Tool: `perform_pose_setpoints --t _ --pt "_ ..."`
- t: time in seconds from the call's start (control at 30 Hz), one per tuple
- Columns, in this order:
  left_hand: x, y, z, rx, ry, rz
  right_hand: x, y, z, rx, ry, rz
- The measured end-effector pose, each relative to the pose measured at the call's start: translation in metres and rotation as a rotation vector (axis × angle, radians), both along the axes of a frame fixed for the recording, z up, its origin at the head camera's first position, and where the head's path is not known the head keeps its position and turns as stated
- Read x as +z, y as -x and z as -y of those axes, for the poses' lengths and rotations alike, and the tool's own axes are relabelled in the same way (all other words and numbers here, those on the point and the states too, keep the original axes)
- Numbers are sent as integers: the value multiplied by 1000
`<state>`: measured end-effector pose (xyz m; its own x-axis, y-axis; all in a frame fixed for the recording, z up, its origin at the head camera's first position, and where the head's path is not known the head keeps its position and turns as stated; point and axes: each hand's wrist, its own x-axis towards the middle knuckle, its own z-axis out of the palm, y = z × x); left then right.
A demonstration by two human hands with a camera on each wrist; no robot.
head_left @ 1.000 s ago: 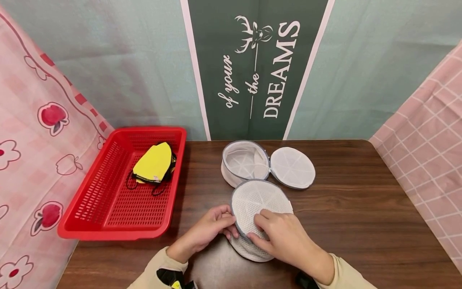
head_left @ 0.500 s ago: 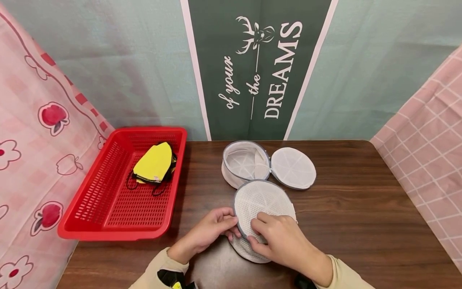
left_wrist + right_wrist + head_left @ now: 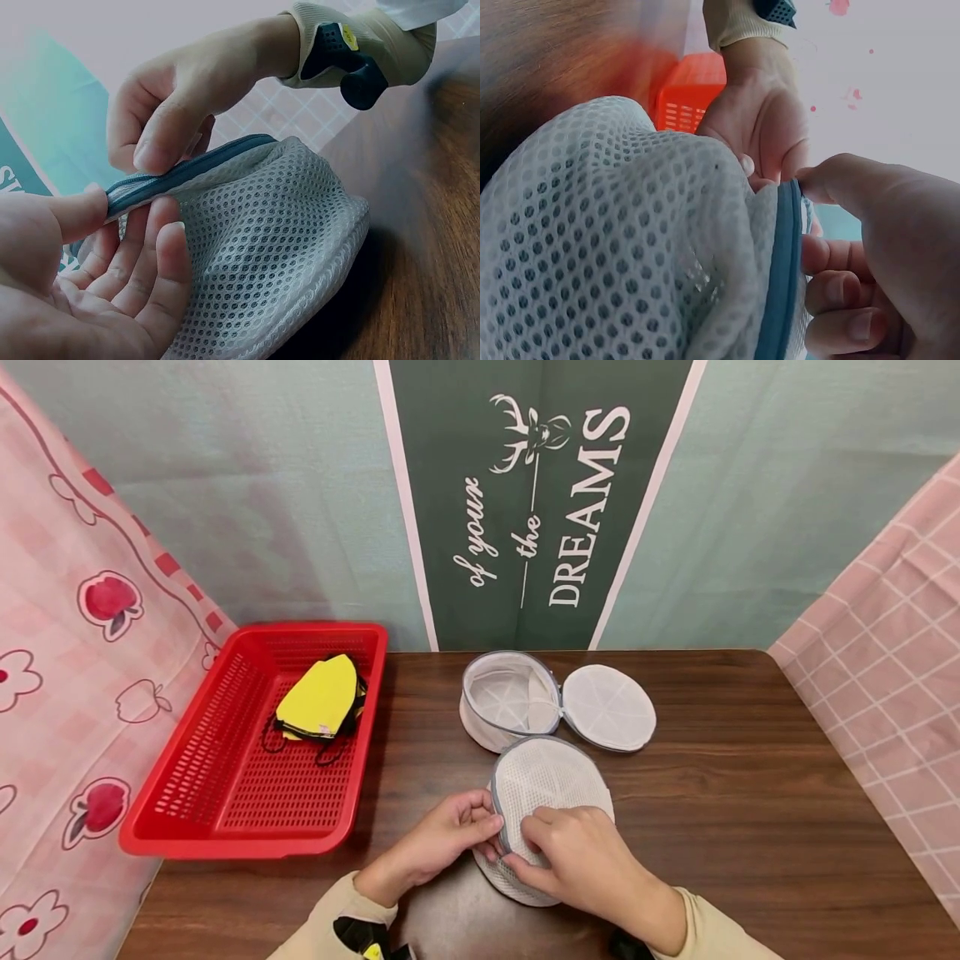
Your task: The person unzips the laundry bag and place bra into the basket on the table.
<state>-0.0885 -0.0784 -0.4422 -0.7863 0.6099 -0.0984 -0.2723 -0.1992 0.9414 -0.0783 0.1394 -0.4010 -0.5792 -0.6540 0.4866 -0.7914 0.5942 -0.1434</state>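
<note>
A pale mesh laundry bag [image 3: 551, 772] with a grey zipped rim stands tilted on the table between my hands, its round top toward me. My left hand [image 3: 450, 835] pinches the rim on the left side, thumb above and fingers beneath. On the front of the rim, my right hand [image 3: 585, 856] pinches at the blue-grey zipper [image 3: 202, 163] with thumb and curled fingers; any zipper pull is hidden. Soft mesh walls sag below the rim in both wrist views. Just behind stands a second mesh laundry bag [image 3: 480, 727], unzipped, its round lid [image 3: 607, 706] laid flat to the right.
At the left, a red plastic basket [image 3: 352, 810] holds a folded yellow cloth item [image 3: 318, 697] with black edging and cords. The brown wood table [image 3: 750, 810] ends at a hanging fabric backdrop [image 3: 300, 527], with pink cloths at either side.
The near bag has shifted slightly right and lower. My left hand has moved right with its rim, and its thumb now sits closer to my right hand.
</note>
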Motion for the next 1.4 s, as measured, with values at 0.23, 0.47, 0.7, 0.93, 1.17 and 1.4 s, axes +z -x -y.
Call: perform_pose_setpoints --t 0.23,0.47,0.7,0.93,1.17,1.4 --pt "-1 2 -2 29 2 -5 0 -2 3 20 38 53" --pt "0 1 -2 44 11 7 0 -3 5 -2 46 92" --pt "-1 0 -1 37 -12 1 1 -1 5 26 90 96" --pt "-2 0 1 53 2 -15 6 2 0 40 133 93" --pt "-4 0 2 42 9 -46 14 4 -6 9 148 100" --pt "-5 0 3 36 14 -74 29 5 -19 -34 180 115"
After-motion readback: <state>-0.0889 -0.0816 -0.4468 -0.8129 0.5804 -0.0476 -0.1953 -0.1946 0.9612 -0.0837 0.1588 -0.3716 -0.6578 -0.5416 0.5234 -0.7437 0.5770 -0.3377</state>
